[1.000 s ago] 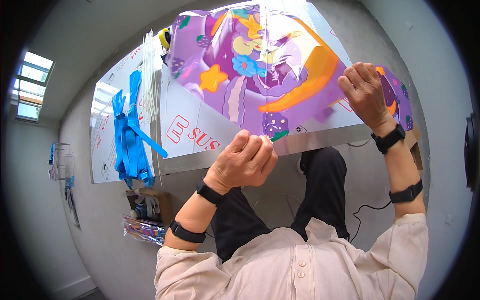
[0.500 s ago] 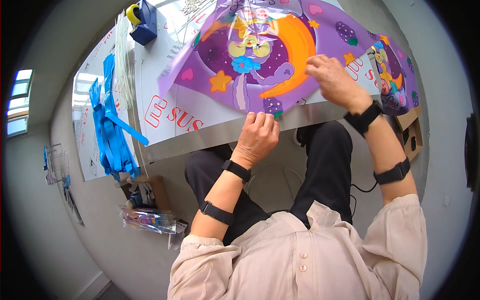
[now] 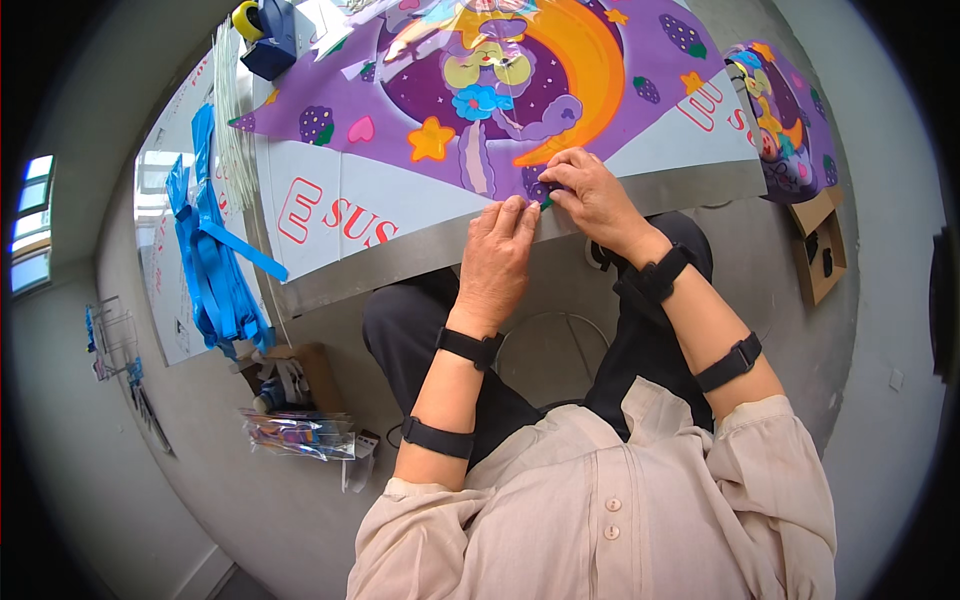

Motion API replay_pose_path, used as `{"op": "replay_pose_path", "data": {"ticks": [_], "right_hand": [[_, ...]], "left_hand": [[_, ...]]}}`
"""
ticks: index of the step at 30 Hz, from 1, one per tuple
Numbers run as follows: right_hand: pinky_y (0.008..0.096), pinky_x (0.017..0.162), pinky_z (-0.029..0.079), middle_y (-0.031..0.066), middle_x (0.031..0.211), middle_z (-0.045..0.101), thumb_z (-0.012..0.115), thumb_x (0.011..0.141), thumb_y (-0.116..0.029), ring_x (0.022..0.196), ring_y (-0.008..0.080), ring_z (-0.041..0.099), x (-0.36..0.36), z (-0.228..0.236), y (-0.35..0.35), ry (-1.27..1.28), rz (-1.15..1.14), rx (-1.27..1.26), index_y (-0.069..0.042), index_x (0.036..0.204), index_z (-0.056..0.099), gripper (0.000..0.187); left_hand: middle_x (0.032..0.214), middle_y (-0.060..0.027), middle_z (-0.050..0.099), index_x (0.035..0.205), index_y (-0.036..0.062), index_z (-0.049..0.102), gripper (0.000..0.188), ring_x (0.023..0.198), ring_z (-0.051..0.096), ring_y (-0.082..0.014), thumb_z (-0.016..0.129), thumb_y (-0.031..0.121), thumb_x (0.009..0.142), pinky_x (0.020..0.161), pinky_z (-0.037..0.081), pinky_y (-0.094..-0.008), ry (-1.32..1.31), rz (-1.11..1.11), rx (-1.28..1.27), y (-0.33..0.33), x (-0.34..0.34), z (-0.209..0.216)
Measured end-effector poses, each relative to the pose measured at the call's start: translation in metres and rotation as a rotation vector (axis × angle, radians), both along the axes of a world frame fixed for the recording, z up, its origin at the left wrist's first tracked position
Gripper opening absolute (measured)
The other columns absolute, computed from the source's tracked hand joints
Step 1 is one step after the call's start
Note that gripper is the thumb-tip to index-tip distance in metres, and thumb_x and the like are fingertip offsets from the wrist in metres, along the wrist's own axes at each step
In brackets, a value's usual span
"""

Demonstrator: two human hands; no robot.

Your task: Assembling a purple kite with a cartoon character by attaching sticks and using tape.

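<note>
We find the sheet [image 3: 545, 85] spread across the table [image 3: 380, 262], its near corner at the near edge and its far part out of view. We judge it very light, thin and limp, slick on its glossy face, likely to slide or lift at a touch and to crease or tear if pulled hard. We advise a fingertip hold on the near corner, with the broad middle left unpinched. The left hand [image 3: 497, 255] has its fingertips closed on that corner; the right hand [image 3: 600, 205] has its thumb and fingers at the same spot, bent toward each other, but we cannot tell whether they grip. The ground is purple, with a crescent moon [image 3: 597, 90], a star [image 3: 431, 138], a pink heart [image 3: 361, 129], a blue flower [image 3: 482, 102] and dark berries [image 3: 317, 123]. We note glare toward the far side and a pointed left corner reaching the white rods [image 3: 235, 150].
</note>
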State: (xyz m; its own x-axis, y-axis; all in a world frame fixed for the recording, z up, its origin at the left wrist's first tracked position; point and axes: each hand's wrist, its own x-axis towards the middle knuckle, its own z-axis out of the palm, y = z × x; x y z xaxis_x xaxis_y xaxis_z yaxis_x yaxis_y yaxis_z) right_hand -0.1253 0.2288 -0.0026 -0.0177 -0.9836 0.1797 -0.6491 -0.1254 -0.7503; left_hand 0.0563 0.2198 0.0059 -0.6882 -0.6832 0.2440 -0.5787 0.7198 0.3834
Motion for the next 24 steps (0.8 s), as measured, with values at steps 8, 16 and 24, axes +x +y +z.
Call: {"op": "replay_pose_path", "data": {"ticks": [8,16,24], "right_hand": [[0.0397,0.083,0.044,0.0099,0.091,0.056,0.064,0.070,0.003,0.094,0.0307,0.053,0.003,0.000,-0.020,0.171,-0.023,0.190,-0.007,0.086,0.061,0.019],[0.0424,0.082,0.047,0.0130,0.097,0.057,0.068,0.070,-0.006,0.096,0.0328,0.055,0.001,0.002,-0.023,0.221,0.004,0.205,-0.009,0.085,0.063,0.016],[0.0416,0.082,0.048,0.0120,0.099,0.056,0.083,0.062,-0.028,0.099,0.0313,0.054,0.012,0.016,-0.022,0.327,-0.033,0.266,-0.009,0.089,0.063,0.039]], "left_hand": [[0.105,-0.0150,0.057,0.115,0.0034,0.062,0.051,0.099,0.054,-0.0316,0.052,-0.016,0.069,0.085,0.047,-0.0359,0.274,0.012,0.264,-0.014,0.005,-0.013],[0.109,-0.0157,0.056,0.115,0.0000,0.060,0.045,0.099,0.055,-0.0323,0.049,-0.016,0.075,0.086,0.047,-0.0360,0.349,0.111,0.342,-0.017,0.005,-0.013],[0.116,-0.0172,0.054,0.115,-0.0056,0.058,0.050,0.108,0.052,-0.0329,0.054,-0.013,0.065,0.095,0.044,-0.0385,0.093,0.009,0.097,0.001,0.008,-0.006]]}}
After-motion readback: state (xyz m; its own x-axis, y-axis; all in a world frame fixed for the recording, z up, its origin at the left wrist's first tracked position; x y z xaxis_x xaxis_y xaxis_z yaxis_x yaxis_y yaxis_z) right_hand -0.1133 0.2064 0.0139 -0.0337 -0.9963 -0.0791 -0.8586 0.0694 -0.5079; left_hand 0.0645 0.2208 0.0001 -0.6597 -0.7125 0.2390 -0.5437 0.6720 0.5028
